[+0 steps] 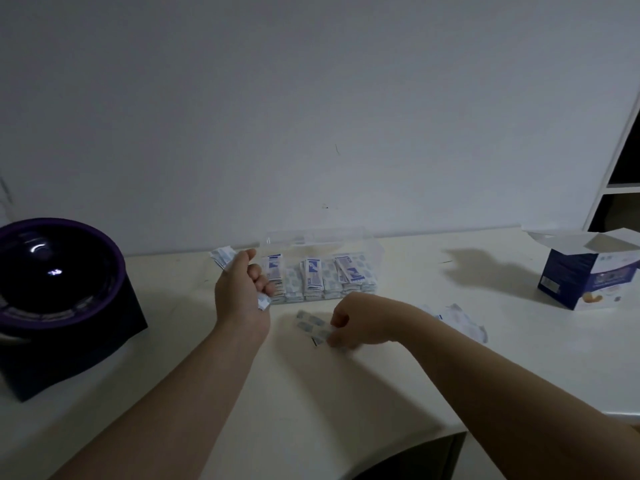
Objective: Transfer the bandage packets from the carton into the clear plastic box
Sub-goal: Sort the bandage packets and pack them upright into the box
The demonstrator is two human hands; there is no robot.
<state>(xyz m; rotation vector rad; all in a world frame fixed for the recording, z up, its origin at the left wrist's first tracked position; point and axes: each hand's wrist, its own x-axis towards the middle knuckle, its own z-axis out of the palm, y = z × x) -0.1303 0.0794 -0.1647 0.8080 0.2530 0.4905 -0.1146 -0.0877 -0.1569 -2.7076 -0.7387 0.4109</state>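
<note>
the clear plastic box (322, 268) stands on the pale surface (346, 386) against the wall, its lid up, with rows of bandage packets (313, 277) standing on edge inside it. just left of the box, the left hand (242, 289) is raised with its grip curled tight around a bundle of packets (223, 258); their ends stick out above the thumb and below the little finger. in front of the box, the right hand (349, 323) is low over the surface, its grip pinching a short strip of packets (313, 325) by one end. more loose packets (457, 320) lie to the right of the box, partly behind the right forearm. the carton (585, 275) sits well to the right of the box, flaps open. a dark bowl-shaped appliance (59, 289) stands well to the left of the box.
</note>
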